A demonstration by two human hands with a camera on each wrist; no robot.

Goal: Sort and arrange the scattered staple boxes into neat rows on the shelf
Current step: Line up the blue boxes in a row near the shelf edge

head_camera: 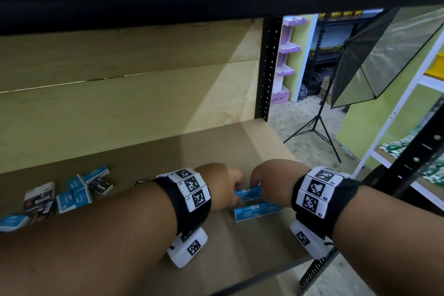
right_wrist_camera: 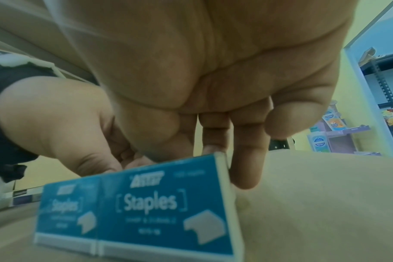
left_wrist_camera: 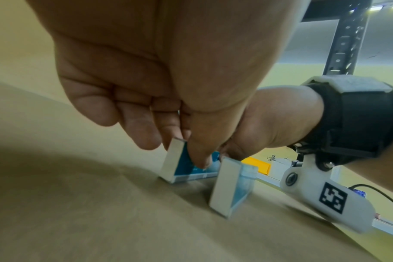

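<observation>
You are mid-placement: your left hand [head_camera: 222, 187] and right hand [head_camera: 269, 181] both pinch a blue cardboard staple box [head_camera: 248, 193] standing on the brown shelf board [head_camera: 240, 259], so next square it behind the front blue box row [head_camera: 258, 211].

To my right a softbox light [head_camera: 374, 60] stood on a black tripod [head_camera: 314, 132]; behind it rose a purple cardboard display stand [head_camera: 288, 60], and a white rack [head_camera: 394, 125].
</observation>
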